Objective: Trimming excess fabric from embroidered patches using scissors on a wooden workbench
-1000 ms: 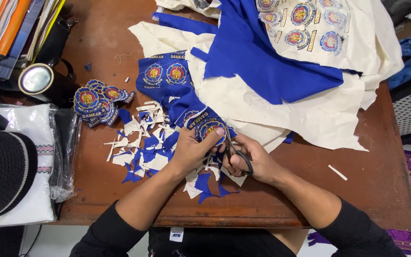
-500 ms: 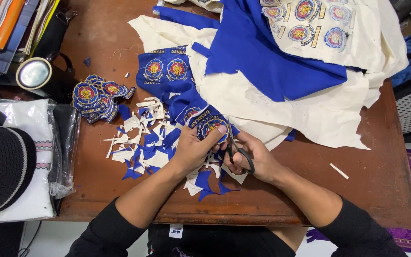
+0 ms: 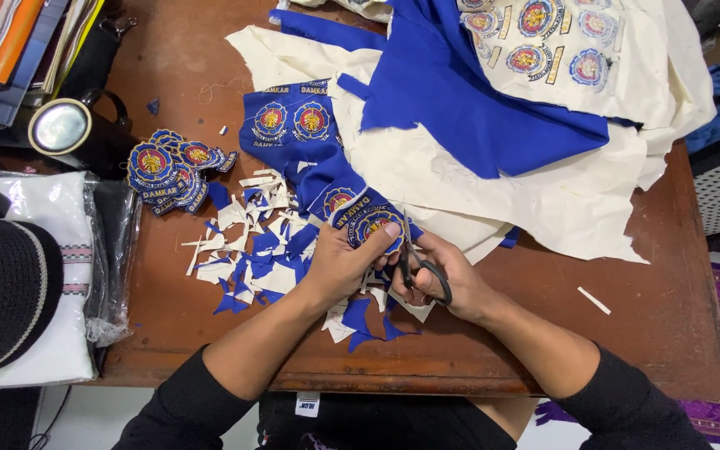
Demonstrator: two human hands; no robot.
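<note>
Left hand [image 3: 345, 265] fingers pinch a round embroidered patch [image 3: 374, 223] on blue cloth; right hand [image 3: 447, 279] fingers grip black scissors [image 3: 417, 265] beside it, above the desk [image 3: 660, 325].

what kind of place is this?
Likely a small tailoring or embroidery workshop: the right hand works black-handled scissors on a round embroidered patch held by the left hand, with a stack of finished patches and blue-and-cream fabric offcuts on a brown wooden table.

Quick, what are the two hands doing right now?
Left hand: closed on the round embroidered patch, pinching its edge.
Right hand: closed around the black scissors, blades at the patch.
</note>
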